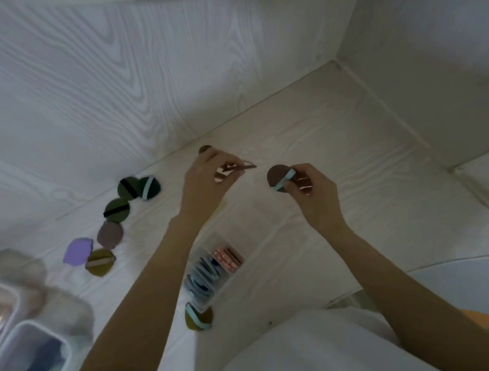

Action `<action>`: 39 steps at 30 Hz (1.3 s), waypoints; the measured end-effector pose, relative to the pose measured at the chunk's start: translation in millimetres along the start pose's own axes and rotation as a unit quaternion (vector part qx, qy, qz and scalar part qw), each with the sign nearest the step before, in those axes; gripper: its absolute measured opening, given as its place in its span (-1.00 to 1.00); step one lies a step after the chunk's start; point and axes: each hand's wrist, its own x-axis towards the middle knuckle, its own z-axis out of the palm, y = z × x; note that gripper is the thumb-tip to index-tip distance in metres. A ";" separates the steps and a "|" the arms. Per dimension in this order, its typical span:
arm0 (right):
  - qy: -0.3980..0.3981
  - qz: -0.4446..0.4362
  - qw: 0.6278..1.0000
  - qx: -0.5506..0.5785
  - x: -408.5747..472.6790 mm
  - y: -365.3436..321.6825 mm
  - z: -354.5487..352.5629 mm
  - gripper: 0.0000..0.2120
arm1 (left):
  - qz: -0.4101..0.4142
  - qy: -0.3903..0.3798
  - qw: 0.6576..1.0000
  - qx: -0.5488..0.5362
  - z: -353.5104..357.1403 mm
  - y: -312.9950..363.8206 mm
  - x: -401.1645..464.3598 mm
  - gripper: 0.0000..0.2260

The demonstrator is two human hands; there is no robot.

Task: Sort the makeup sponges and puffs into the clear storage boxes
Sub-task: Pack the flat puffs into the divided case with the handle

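right hand (309, 185): fingers curled, pinching a brown puff (277, 178) by its light-blue strap; puff held up off the table, face tilted toward the left hand.
left hand (208, 180): fingers curled in a narrow pinch on a thin brown piece (242, 168), edge-on and blurred, likely a puff strap or rim; cannot tell more. Another brown puff (204, 149) peeks out just behind the fingertips.
arm pose: both forearms bare, reaching forward over the white table (308, 129); hands near each other, not touching.
loose puffs: row on the table left of the left hand: two dark green (127, 188), one dark green with black strap (116, 210), one mauve (109, 234), one purple (77, 250), one olive with pink strap (100, 262).
small clear box (215, 268): between the forearms, holds blue puffs and pink ones standing on edge in separate sections.
olive puff (198, 317): light-blue strap, just beside the small box's near end.
large clear boxes (23, 361): far left, blurred; nearer one holds dark blue items, farther one pale pinkish items.
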 end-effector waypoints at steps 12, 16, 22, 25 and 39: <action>-0.086 -0.023 0.996 0.004 -41.4 -5.5 11.5 -0.79 | 0.074 -0.138 0.976 0.150 -8.3 0.6 -102.0 -0.80; -0.080 -0.024 0.997 0.002 -47.7 -11.4 11.2 -0.76 | 0.113 -0.254 0.936 0.215 -5.1 -1.5 -102.1 -0.77; -0.102 -0.062 0.993 -0.013 -61.2 -15.6 15.6 -0.76 | 0.115 -0.233 0.926 0.275 -4.8 3.2 -108.9 -0.81; -0.117 -0.083 0.990 0.002 -70.0 -17.1 20.9 -0.75 | 0.141 -0.202 0.928 0.280 -8.9 -2.0 -114.1 -0.85; -0.079 -0.201 0.920 -0.327 -79.0 1.8 59.1 -0.83 | 0.108 -0.078 0.966 0.220 0.0 -16.2 -133.3 -0.79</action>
